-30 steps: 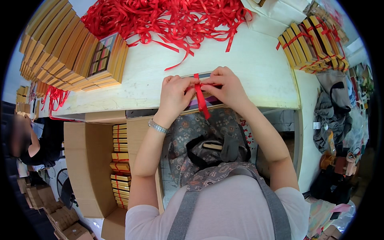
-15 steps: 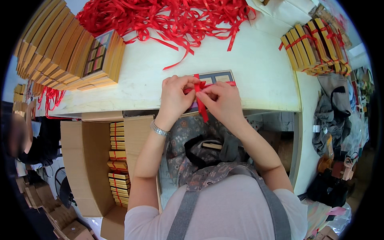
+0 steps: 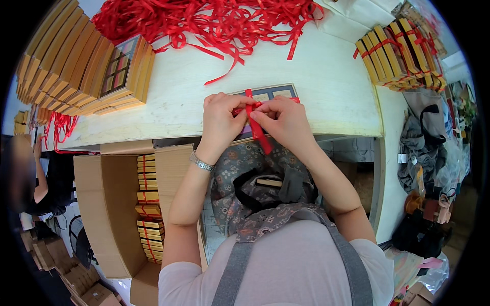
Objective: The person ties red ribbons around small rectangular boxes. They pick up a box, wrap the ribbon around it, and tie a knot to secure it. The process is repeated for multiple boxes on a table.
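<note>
A flat box (image 3: 282,92) with a dark, windowed top lies at the table's front edge, partly covered by my hands. Red ribbon (image 3: 259,133) crosses its top, and one tail hangs over the near side. My left hand (image 3: 223,116), wearing a metal watch on its wrist, pinches the ribbon from the left. From the right, my right hand (image 3: 284,120) pinches it with thumb and forefinger close to the crossing. The fingertips of both hands nearly meet there. The knot or loop between them is mostly hidden.
A heap of red ribbons (image 3: 204,23) covers the table's (image 3: 178,97) far side. Stacked gold-edged boxes (image 3: 76,61) stand at the left, ribbon-tied ones (image 3: 395,51) at the right. Below the table's left part, an open carton (image 3: 109,204) holds tied boxes. Another person (image 3: 38,173) is at far left.
My fingers have shifted slightly at the ribbon crossing, both hands still pinching. The whole scene sits a little higher and further left in view.
</note>
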`<state>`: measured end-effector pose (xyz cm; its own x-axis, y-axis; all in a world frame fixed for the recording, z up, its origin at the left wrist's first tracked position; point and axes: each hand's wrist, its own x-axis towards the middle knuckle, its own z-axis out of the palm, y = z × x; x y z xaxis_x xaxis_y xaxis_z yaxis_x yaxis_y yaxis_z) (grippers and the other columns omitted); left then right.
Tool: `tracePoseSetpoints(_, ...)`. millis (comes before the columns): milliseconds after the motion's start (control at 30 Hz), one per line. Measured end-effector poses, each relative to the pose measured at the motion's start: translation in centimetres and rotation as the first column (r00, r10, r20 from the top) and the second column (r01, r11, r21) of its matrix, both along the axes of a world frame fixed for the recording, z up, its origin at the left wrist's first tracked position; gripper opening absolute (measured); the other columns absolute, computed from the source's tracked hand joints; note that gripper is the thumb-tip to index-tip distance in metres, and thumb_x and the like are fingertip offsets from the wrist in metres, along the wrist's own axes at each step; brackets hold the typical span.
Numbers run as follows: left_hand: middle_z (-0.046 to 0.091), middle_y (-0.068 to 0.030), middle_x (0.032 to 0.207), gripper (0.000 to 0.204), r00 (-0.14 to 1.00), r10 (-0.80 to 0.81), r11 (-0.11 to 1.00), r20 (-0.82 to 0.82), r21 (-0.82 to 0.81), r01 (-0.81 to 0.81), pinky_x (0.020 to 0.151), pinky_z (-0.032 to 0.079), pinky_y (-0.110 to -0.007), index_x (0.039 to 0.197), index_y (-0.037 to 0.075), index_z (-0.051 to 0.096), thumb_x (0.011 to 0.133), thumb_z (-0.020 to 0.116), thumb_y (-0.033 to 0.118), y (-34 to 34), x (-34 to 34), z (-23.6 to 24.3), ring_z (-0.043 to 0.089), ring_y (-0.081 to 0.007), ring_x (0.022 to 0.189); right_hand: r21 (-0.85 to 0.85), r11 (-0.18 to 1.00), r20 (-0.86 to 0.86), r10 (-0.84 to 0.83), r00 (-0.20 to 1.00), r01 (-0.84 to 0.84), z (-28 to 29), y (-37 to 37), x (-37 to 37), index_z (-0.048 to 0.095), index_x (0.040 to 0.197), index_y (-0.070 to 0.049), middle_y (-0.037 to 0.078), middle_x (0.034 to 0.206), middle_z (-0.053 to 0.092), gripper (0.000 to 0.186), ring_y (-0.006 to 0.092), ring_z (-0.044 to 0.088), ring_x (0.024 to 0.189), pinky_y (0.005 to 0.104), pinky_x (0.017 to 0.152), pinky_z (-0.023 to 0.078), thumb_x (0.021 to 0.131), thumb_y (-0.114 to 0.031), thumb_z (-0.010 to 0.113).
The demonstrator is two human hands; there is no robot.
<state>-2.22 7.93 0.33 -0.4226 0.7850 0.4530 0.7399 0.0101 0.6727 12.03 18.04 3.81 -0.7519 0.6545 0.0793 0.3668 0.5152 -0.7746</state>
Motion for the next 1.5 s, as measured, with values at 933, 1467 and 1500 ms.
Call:
tracePoseSetpoints(933, 0.069, -0.0034, 0.082, 0.033, 0.98, 0.058, 0.995, 0.19, -0.089, -0.041, 0.063, 0.05, -0.022, 0.097, 0.003, 0.055, 0.076, 0.079, 0.0, -1.1, 0.4, 0.6, 0.063, -0.0088, 0.071, 0.248, 0.844, -0.247, 0.53, 0.812, -0.475, -2.2, 5.3, -2.6, 0.068, 0.087, -0.008, 0.005, 0.081, 0.066, 0.017, 0.025, 0.06, 0.081, 0.0354, 0.073, 0.051, 0.073, -0.005, 0.076)
tracePoseSetpoints(1467, 0.067, -0.004, 0.098, 0.019, 0.93, 0.363, 0.904, -0.062, -0.219, -0.367, 0.097, 0.034, -0.041, 0.107, 0.005, 0.061, 0.089, 0.063, 0.01, -0.3, 4.6, 1.7, 0.054, -0.0242, 0.1, 0.588, 0.775, -0.176, 0.403, 0.898, -0.232, -2.1, 3.1, -2.1, 0.061, 0.082, -0.005, 0.008, 0.084, 0.061, 0.01, 0.0282, 0.061, 0.077, 0.0383, 0.063, 0.051, 0.077, -0.004, 0.07)
tracePoseSetpoints(1500, 0.063, -0.0036, 0.098, 0.017, 0.916, 0.385, 0.907, -0.115, -0.138, -0.399, 0.094, 0.034, -0.041, 0.107, 0.008, 0.062, 0.09, 0.062, 0.01, 0.2, 5.1, 1.3, 0.054, -0.0244, 0.098, 0.589, 0.773, -0.175, 0.407, 0.896, -0.236, -2.2, 3.0, -2.0, 0.061, 0.082, -0.004, 0.008, 0.084, 0.061, 0.01, 0.0282, 0.061, 0.077, 0.0383, 0.063, 0.051, 0.077, -0.004, 0.07)
